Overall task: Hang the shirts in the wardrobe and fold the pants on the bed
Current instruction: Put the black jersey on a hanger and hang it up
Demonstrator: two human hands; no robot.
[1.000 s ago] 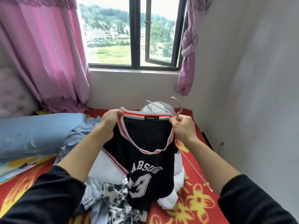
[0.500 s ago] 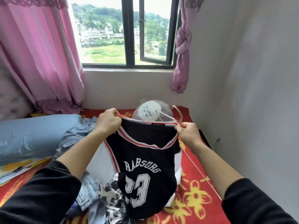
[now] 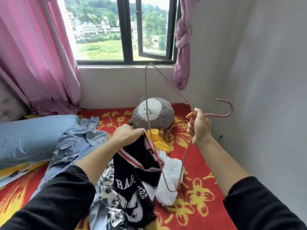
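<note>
Since a second ago my right hand (image 3: 198, 126) has swung the pink wire hanger (image 3: 146, 90) upward, hook now pointing at the right wall; the black jersey (image 3: 136, 176), red-and-white trim, white 23, hangs crumpled over the middle of the bed (image 3: 199, 205); my left hand (image 3: 127, 134) clenches its collar; hands apart, the right gripping the hanger's neck, its long bar crossing the collar.

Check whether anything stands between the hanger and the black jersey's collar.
Nothing visible does. The right hand holds the hanger, the left hand grips the jersey collar, and the wire already crosses it.
</note>
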